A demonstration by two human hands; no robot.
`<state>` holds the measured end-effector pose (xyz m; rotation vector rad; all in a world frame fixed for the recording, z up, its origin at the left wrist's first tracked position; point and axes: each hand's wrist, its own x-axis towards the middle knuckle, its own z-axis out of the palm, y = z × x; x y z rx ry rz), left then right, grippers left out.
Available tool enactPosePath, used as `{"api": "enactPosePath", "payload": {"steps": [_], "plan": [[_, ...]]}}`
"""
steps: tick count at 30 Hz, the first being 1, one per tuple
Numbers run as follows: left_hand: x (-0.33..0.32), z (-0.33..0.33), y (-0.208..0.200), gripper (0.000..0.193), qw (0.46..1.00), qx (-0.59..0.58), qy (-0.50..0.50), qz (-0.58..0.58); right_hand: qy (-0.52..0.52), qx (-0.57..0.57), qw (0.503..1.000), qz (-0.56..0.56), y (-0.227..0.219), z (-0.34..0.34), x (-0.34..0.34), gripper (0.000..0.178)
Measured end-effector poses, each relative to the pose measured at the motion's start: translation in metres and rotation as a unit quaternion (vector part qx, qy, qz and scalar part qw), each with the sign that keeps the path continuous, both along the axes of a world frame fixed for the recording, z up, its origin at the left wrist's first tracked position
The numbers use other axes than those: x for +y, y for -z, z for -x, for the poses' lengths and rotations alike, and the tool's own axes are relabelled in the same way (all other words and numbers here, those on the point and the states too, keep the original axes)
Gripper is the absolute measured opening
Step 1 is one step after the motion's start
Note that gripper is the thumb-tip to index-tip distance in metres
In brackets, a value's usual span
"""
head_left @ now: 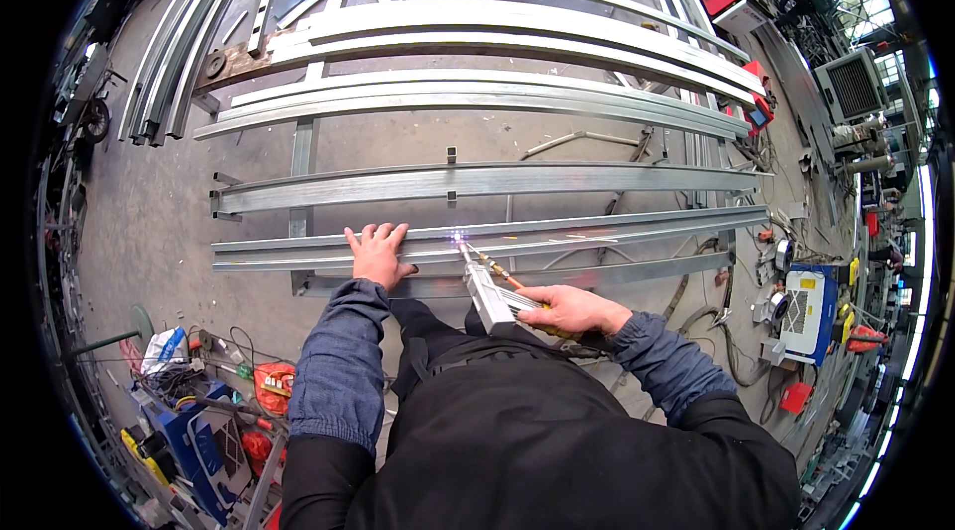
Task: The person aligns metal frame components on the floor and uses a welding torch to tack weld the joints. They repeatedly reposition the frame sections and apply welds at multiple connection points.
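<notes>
A long galvanized steel profile [617, 229] lies crosswise in front of me on a metal frame. My left hand [378, 254] rests on it left of the middle, fingers spread and pressing down. In my right hand [572, 311] is a handheld welding gun [487, 299] with a grey body and a brass-coloured nozzle section. Its tip meets the profile a little to the right of my left hand, where a small bright violet-white spark glows. Just beyond lies another long steel profile [388, 188], with short square tube ends at its left end and middle.
Several long steel profiles [517, 21] lie farther back, and more [194, 33] are stacked at the far left. A blue-and-white machine [808, 313] stands right, with hoses [731, 351] on the floor. Lower left are a blue machine [209, 455] and red bags [274, 389].
</notes>
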<state>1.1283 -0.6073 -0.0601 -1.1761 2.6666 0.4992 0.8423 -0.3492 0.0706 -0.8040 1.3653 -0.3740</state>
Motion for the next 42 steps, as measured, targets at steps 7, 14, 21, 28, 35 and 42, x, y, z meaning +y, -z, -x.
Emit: {"api": "enactPosePath", "payload": {"steps": [7, 14, 21, 28, 35, 42], "plan": [[0.000, 0.002, -0.004, 0.098, 1.000, -0.006, -0.006, -0.007, -0.025, 0.021, 0.999, 0.031, 0.002, 0.002, 0.003, 0.062], [0.000, 0.002, -0.004, 0.096, 1.000, -0.015, 0.000, 0.005, -0.018, 0.022, 1.000, 0.005, -0.008, 0.001, 0.001, 0.062], [-0.001, 0.001, -0.003, 0.096, 1.000, -0.012, -0.002, -0.003, -0.008, 0.015, 1.000, -0.012, -0.014, 0.001, 0.001, 0.062], [0.000, 0.002, -0.003, 0.097, 1.000, -0.016, -0.004, -0.004, -0.014, 0.021, 1.000, -0.001, -0.010, 0.002, 0.004, 0.064], [0.000, 0.001, -0.005, 0.096, 1.000, -0.012, -0.005, -0.007, -0.014, 0.015, 1.000, -0.017, -0.011, 0.004, 0.004, 0.065], [0.001, 0.002, -0.009, 0.095, 1.000, -0.007, -0.007, -0.011, -0.026, 0.020, 0.999, -0.022, -0.009, 0.006, 0.004, 0.065]]}}
